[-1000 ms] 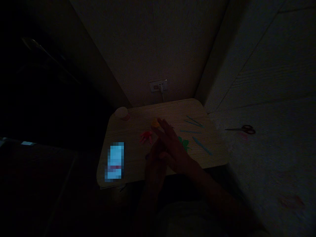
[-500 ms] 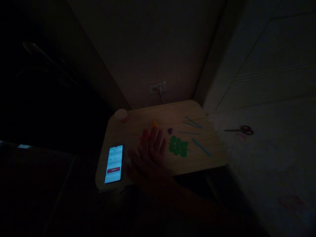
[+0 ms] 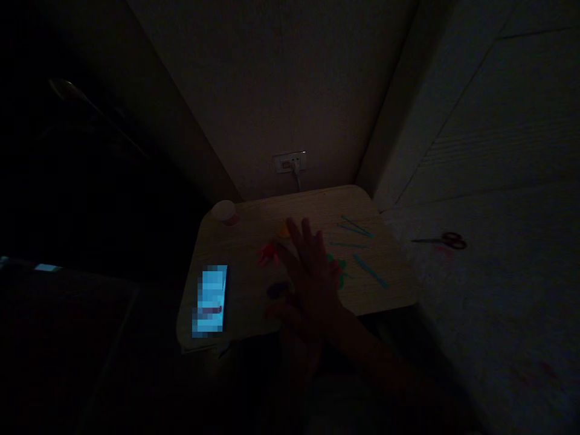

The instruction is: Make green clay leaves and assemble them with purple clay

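In dim light my right hand [image 3: 312,266] reaches over the middle of the small wooden table [image 3: 254,326], palm down with its fingers apart. Beneath it lies my left hand [image 3: 302,356], mostly covered, its wrist showing below and its fingers too dark to make out. Whether anything sits between the palms is hidden. Just left of my fingers is a red clay-like piece [image 3: 267,254], and by the fingertips an orange-yellow piece [image 3: 283,230]. Green leaf-like pieces [image 3: 343,272] are partly covered by my hands. A dark patch [image 3: 277,290] beside my thumb is unclear.
A phone [image 3: 211,302] with a lit screen lies on the left side. At the back left stands a small pale tub [image 3: 224,210]. Thin blue tools [image 3: 369,270] rest on the right. Scissors [image 3: 446,240] lie beyond the table; a wall socket [image 3: 290,162] holds a plug.
My right hand has moved right, now over part of the green pieces and the spot where a purple piece showed. More of the red piece is uncovered.
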Demonstrator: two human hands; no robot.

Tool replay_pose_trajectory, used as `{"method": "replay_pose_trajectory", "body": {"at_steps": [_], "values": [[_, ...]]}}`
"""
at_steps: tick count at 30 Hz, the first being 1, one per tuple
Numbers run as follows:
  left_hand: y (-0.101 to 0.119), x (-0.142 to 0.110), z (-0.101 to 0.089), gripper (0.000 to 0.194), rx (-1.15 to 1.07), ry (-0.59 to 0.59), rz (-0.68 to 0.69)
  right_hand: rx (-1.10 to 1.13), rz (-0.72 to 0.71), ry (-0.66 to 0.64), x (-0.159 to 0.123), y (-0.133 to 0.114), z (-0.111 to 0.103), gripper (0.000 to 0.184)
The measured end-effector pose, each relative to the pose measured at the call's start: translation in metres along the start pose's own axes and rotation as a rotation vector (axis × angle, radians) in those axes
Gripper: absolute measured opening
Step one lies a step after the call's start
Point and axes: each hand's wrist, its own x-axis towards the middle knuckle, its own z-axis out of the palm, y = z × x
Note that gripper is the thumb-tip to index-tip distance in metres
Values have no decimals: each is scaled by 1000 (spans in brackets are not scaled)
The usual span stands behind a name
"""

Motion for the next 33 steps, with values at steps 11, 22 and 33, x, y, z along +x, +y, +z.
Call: {"method": "replay_pose_trajectory", "body": {"at_steps": [11, 22, 33], "values": [[-4, 14, -3, 40, -66, -79, 110, 168, 291, 301, -7, 55, -21, 31], [-9, 30, -44, 42, 153, 213, 219, 278, 56, -143, -35, 39, -19, 26], [7, 24, -22, 39, 423, -17, 282, 285, 94, -55, -42, 47, -17, 17]]}}
